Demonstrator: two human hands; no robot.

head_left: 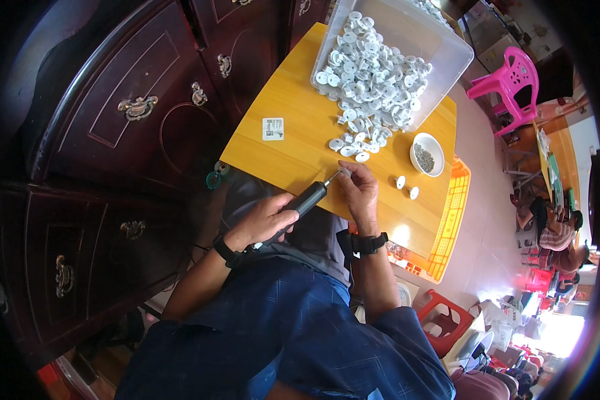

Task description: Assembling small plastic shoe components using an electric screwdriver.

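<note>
My left hand (268, 220) is wrapped round a black electric screwdriver (307, 199), whose thin bit points up and right. The bit's tip meets a small white plastic part (345, 173) that my right hand (361, 191) pinches above the table's near edge. The fingers cover most of this part; whether a screw sits at the tip is too small to tell. Right of that hand, two loose white round parts (407, 187) lie on the yellow wooden table (280, 93). Behind them stands a white bowl (428, 155) of small grey metal pieces, probably screws.
A clear plastic bin (440, 53) tipped toward me spills a heap of white round parts (373, 73) onto the table. A white label card (273, 129) lies at left. Dark wooden cabinets (113, 133) line the left side. An orange crate (452, 220) stands beside the table; a pink chair (513, 87) is farther right.
</note>
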